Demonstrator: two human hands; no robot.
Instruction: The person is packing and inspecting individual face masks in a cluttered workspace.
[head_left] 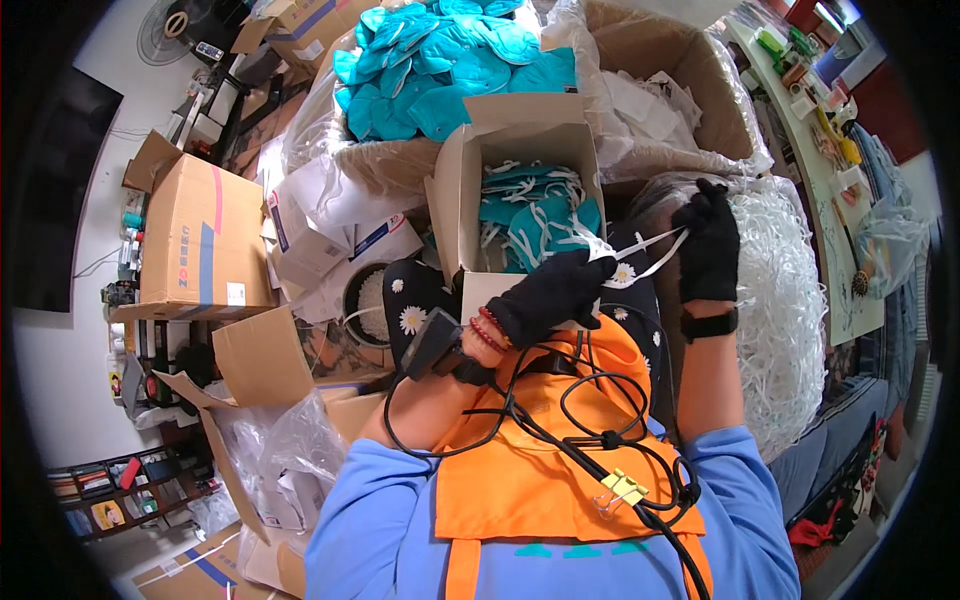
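- White strap (648, 241), beside the open carton's (525, 148) near right corner, joins the separated hands.
- Left hand (556, 292), before the carton, pinches it.
- Right hand (711, 243), right of the carton, grips it too.

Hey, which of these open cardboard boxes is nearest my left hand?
The small box holding white-strapped teal pieces, just beyond your left hand. The others stand farther off, including the bigger box with the teal heap.

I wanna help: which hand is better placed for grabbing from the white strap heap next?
Probably the right hand: it's nearer the white strap heap, though it's holding a white strap. The left hand is farther, by the open cardboard box.
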